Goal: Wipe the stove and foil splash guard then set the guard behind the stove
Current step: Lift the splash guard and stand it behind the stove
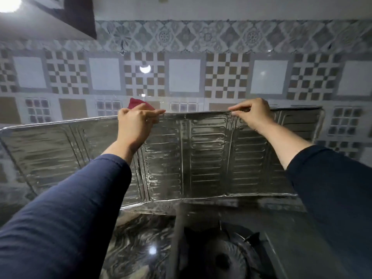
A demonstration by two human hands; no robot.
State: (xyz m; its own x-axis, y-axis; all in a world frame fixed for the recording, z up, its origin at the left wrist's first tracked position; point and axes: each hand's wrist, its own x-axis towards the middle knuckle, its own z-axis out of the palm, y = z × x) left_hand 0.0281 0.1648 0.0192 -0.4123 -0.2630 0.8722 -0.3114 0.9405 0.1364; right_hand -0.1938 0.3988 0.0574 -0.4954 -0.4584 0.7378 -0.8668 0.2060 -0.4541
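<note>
The foil splash guard [201,154] is a wide, ribbed silver panel that stands upright in front of the tiled wall, behind the stove [231,248]. My left hand [134,125] pinches its top edge left of centre and also holds a red cloth [138,103], which sticks up behind the fingers. My right hand [251,115] pinches the top edge right of centre. The guard's left wing angles toward me. Only the stove's dark burner and part of its top show at the bottom.
A patterned tiled wall [185,77] rises behind the guard. A dark marbled countertop [136,238] lies left of the stove. A dark cabinet or hood corner [80,17] hangs at the upper left beside a bright lamp.
</note>
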